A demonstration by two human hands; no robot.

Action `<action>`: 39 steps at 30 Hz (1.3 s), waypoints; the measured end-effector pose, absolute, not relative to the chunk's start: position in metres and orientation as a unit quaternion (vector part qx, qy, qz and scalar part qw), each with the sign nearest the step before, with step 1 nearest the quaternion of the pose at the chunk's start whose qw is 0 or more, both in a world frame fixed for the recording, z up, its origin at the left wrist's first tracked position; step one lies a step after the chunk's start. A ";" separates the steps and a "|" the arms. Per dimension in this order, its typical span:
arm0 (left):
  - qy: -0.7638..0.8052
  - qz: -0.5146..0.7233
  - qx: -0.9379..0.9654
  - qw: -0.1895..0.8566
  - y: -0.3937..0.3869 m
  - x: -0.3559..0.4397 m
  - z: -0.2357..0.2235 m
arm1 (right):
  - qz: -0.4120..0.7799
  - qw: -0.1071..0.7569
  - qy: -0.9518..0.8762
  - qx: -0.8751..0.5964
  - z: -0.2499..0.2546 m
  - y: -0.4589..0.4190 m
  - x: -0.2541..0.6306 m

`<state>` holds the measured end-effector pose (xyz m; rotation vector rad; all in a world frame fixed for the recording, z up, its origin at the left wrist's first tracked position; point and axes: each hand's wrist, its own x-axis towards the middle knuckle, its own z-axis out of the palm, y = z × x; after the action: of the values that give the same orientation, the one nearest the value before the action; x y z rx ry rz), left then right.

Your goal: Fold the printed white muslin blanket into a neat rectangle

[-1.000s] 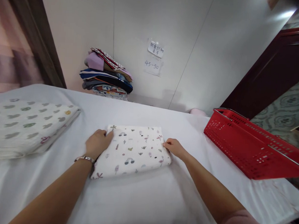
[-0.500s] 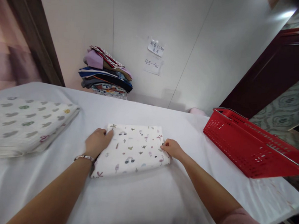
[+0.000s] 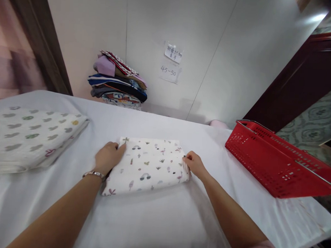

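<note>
A folded white cloth (image 3: 147,165) printed with rainbows, flamingos and small plants lies on the white-covered table in front of me. At its left edge is my left hand (image 3: 109,157), closed on the side with the thumb on top; the other fingers are partly hidden. My right hand (image 3: 194,163) pinches the right edge between thumb and fingers. The cloth's near side forms a rounded fold. A bracelet (image 3: 94,174) circles my left wrist.
To the left lies another folded white cloth (image 3: 30,140) with grey shapes. A red basket (image 3: 273,161) stands at the right. Stacked folded fabrics (image 3: 118,80) rest by the back wall, near paper signs (image 3: 170,62). The table (image 3: 150,225) has a white cover.
My right hand has shifted slightly up and right along the cloth's right edge. The left hand keeps its place at the left edge.
</note>
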<state>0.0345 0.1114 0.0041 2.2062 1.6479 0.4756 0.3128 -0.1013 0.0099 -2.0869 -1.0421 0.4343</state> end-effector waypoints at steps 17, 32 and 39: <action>0.597 0.174 0.761 0.184 0.111 0.035 0.003 | 0.178 0.313 -0.417 -0.835 0.017 -0.141 0.288; 0.578 0.162 0.751 0.274 0.061 0.013 0.018 | 0.111 0.407 -0.434 -0.796 -0.005 -0.154 0.275; 0.586 0.194 0.743 0.258 0.036 0.010 0.015 | 0.113 0.419 -0.415 -0.800 -0.014 -0.155 0.280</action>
<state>0.0096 0.0361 0.0154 2.0161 1.5890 0.5256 0.2796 -0.1554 -0.0140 -2.0050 -1.0398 0.2822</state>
